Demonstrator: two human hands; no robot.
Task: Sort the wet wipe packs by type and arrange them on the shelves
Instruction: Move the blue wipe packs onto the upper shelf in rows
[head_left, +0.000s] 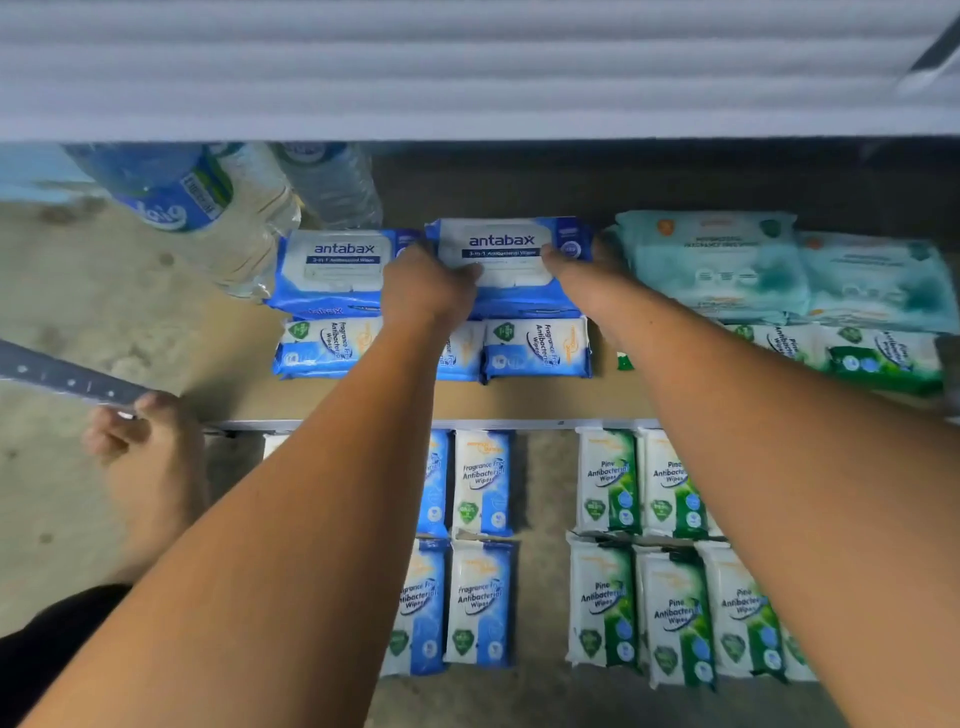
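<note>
A: Where is the antabax pack (506, 244)?
B: At the back of the shelf (519, 402). The left hand (426, 291) and the right hand (582, 270) grip its two ends.
A: How does it handle?
B: Probably soft, slippery and a little heavy, so the ends are the best place to hold.

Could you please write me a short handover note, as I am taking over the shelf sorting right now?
Hands: the left hand and right hand both grip one antabax pack at the back of the shelf, next to a second antabax pack.
Done: the teal packs are grouped at the back right. The blue fragrance-free packs are at the front left and the green pine packs at the front right.
Left: set the held pack down. The lower blue packs and lower green packs lie below the shelf's front edge, probably waiting to be shelved.
</note>
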